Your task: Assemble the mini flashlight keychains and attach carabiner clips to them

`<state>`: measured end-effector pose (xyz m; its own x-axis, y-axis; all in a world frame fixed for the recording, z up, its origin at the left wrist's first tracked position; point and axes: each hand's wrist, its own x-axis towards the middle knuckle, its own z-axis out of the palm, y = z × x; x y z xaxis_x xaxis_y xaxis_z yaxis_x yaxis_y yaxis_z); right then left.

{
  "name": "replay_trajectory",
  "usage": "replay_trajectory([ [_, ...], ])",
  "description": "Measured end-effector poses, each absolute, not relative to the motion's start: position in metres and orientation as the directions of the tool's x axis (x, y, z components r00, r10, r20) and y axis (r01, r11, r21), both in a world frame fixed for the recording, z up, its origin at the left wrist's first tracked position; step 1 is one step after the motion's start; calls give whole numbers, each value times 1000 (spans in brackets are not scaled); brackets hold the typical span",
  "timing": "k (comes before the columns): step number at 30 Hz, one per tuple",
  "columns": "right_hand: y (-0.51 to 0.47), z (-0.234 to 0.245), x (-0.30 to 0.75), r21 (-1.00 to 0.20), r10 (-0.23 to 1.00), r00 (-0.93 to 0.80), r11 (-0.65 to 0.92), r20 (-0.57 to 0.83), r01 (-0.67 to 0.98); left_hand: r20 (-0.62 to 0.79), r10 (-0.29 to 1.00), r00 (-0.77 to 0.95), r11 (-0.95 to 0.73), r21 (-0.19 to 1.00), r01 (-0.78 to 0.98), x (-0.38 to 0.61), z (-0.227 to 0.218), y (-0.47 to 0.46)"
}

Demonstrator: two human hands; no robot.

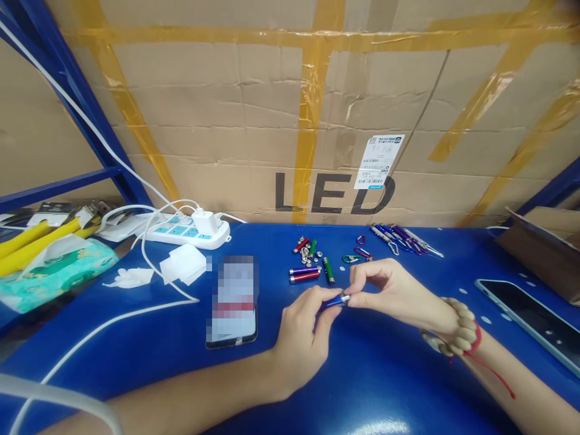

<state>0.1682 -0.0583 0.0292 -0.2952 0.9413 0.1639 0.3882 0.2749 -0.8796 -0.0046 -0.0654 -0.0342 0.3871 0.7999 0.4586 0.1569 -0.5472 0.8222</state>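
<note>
Pinching a slim, glossy blue tube (332, 301) from both ends, the person's left hand (302, 339) closed thumb and fingers on its barrel while the right hand (388, 289) pressed its fingertips together on the silver tip, the piece held just above the smooth blue table (181, 350) near the centre. A bracelet of pale rounded beads (454, 331) and a red string (478, 349) circled the right wrist. Just beyond the hands lay three loose cylinders, one purple tube (303, 270), one red tube (304, 278) and one green tube (329, 270), beside a scatter of small metal parts (308, 252) and at least three wire carabiner clips (357, 254). A row of blue and purple pieces (399, 235) lay farther right. Two phones were on the table: one phone with a blurred screen (234, 302) to the left of the hands, one dark phone (530, 317) at the right edge. At far left, a white power strip (181, 232) carried one white charger (204, 222), its cable (149, 254) trailing toward the near edge past folded white papers (183, 264) and a soft teal tissue pack (57, 272). Behind everything stood a creased cardboard box (217, 109), bound in yellow-brown tape and printed "LED" in black, with one white shipping label (378, 161) whose text was too small to read.
</note>
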Motion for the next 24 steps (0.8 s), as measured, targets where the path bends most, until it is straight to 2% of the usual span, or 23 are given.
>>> replay_trajectory([
  [5,-59,26,165,-913,947,-309,199,86,356,530,752,392,-631,751,195,-5,-39,-66],
  [14,-61,17,158,-941,965,-263,96,8,324,433,820,374,-553,769,321,-4,-38,-64],
  [18,-62,15,158,-952,966,-256,64,-15,299,414,829,377,-527,805,273,-3,-37,-64],
  [24,-63,12,155,-939,982,-162,142,94,312,355,857,373,-428,894,131,1,-32,-59],
])
